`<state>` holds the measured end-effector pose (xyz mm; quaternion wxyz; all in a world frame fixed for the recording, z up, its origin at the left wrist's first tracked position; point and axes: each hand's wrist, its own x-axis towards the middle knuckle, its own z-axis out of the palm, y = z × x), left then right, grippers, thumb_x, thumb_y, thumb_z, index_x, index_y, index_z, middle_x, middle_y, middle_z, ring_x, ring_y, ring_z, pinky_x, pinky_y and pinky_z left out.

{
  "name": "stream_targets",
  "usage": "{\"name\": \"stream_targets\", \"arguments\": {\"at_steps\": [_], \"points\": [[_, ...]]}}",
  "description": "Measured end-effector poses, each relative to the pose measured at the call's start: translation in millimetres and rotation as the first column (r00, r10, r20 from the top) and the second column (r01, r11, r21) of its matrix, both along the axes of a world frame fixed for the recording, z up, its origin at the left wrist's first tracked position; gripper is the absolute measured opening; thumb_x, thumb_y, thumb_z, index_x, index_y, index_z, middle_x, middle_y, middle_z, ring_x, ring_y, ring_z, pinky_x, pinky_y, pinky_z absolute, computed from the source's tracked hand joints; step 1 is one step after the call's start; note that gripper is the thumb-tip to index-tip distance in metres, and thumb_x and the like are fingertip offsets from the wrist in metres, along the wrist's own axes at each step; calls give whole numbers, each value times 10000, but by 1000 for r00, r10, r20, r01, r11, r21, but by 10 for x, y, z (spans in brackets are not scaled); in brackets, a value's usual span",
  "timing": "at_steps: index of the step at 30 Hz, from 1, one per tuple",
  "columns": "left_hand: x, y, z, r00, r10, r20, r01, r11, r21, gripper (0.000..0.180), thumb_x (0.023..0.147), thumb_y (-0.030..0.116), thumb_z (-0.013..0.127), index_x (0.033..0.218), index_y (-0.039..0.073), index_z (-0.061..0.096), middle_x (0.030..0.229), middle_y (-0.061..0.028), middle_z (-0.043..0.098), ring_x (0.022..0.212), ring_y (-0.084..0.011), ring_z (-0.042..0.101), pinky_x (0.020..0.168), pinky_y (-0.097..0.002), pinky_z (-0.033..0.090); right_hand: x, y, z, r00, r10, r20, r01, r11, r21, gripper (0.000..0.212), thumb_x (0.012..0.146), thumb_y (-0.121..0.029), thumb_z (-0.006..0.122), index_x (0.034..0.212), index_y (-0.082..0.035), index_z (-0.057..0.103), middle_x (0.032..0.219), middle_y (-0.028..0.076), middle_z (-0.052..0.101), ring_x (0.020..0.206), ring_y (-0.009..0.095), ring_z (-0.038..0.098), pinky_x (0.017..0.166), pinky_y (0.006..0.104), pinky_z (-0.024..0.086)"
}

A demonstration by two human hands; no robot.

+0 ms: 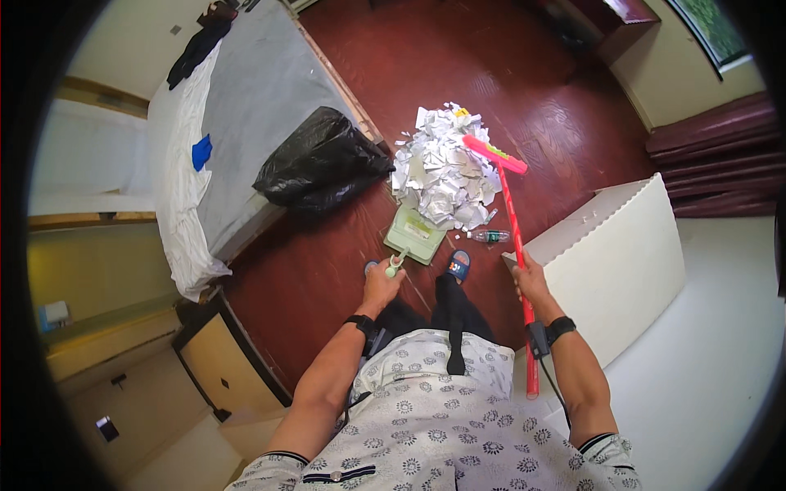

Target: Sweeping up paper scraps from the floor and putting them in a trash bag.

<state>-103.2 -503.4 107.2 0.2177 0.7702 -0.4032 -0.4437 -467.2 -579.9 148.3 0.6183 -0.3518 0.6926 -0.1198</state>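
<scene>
My left hand (382,283) is closed around the handle of a pale green dustpan (416,236), whose pan rests on the floor. In my right hand (534,282) is the red shaft of a broom (512,214). The pink broom head (494,154) lies over the right side of a large heap of white paper scraps (446,176). The dustpan's far part meets the near edge of this heap, and scraps hide where they touch. A clear plastic bottle (491,236) lies beside the heap, left of the broom shaft.
A black plastic bag (323,164) slumps at the edge of a grey-covered bed (254,90) on the left. At right stands a white box-like piece of furniture (614,262) with a scalloped edge. Dark red flooring (548,106) surrounds the heap; a purple curtain (712,155) hangs far right.
</scene>
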Motion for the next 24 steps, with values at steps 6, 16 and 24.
{"name": "stream_targets", "arguments": {"at_steps": [6,16,24], "points": [[-104,9,-18,997,54,60,-56,998,20,344,838,239,739,1152,107,689,1021,-191,719,1002,-379,680,870,-450,525,-349,630,141,876,479,-57,-481,876,-28,694,922,-91,559,1556,-60,280,663,117,606,547,224,643,535,369,525],[-57,-195,-16,1000,7,26,-7,1000,30,335,832,230,720,1150,129,695,994,-208,719,975,-397,683,828,-451,529,-508,1259,185,875,483,39,-480,875,-54,739,880,-199,683,1529,-70,354,822,154,641,805,187,644,776,355,511],[137,-184,-33,999,-1,34,0,1000,25,356,835,254,705,1169,132,695,1010,-190,721,976,-391,680,845,-456,527,-249,786,920,889,455,-48,-451,889,75,674,935,-108,598,1541,-28,315,823,96,594,701,173,574,698,326,505]]}}
